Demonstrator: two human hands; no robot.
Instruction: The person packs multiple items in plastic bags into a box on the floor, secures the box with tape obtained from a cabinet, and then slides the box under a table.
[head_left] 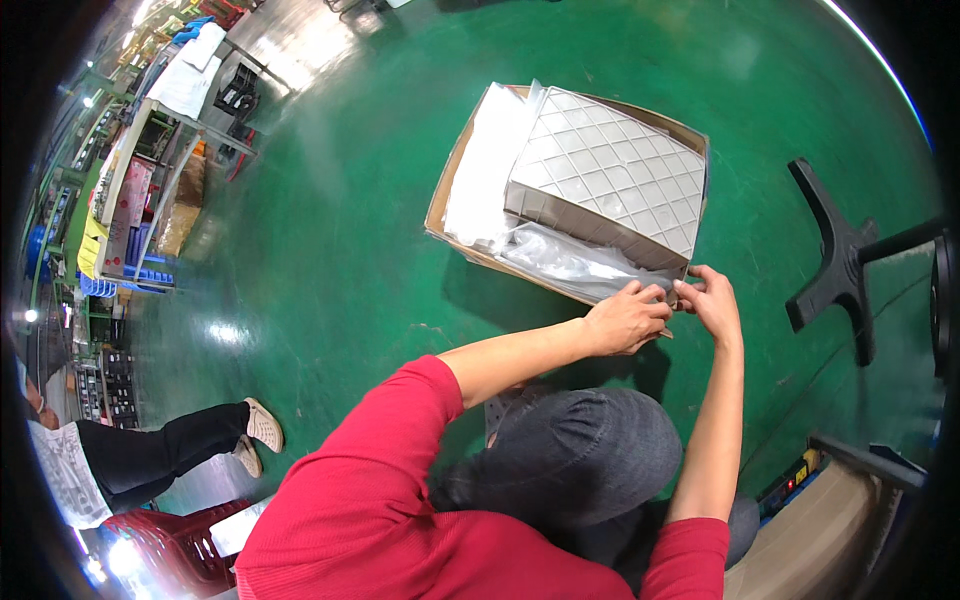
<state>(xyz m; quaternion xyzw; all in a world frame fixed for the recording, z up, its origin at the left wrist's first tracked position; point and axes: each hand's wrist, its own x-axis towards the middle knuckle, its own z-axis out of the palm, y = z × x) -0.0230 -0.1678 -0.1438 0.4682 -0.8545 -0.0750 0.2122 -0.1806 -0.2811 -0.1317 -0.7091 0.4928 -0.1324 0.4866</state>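
A cardboard box point(437, 213) stands on the floor in front of me. Inside it, a pale grey plastic tray with a diagonal grid of ribs point(610, 160) lies tilted, ribbed face up. White sheet-like material point(485, 165) fills the left side, and crumpled clear plastic wrap point(570, 255) lies along the near side. At the box's near right corner, my left hand point(630, 320) is closed with fingers curled at the rim. My right hand point(712, 305) pinches at the same corner, thumb and forefinger together. The exact edge between their fingertips is mostly hidden.
A black stand's base point(840, 255) is on the floor to the right. At lower right lies a large brown carton point(805, 535). Another person's legs point(170, 440) and a red plastic chair point(180, 540) are at lower left. A loaded workbench point(140, 180) stands at upper left.
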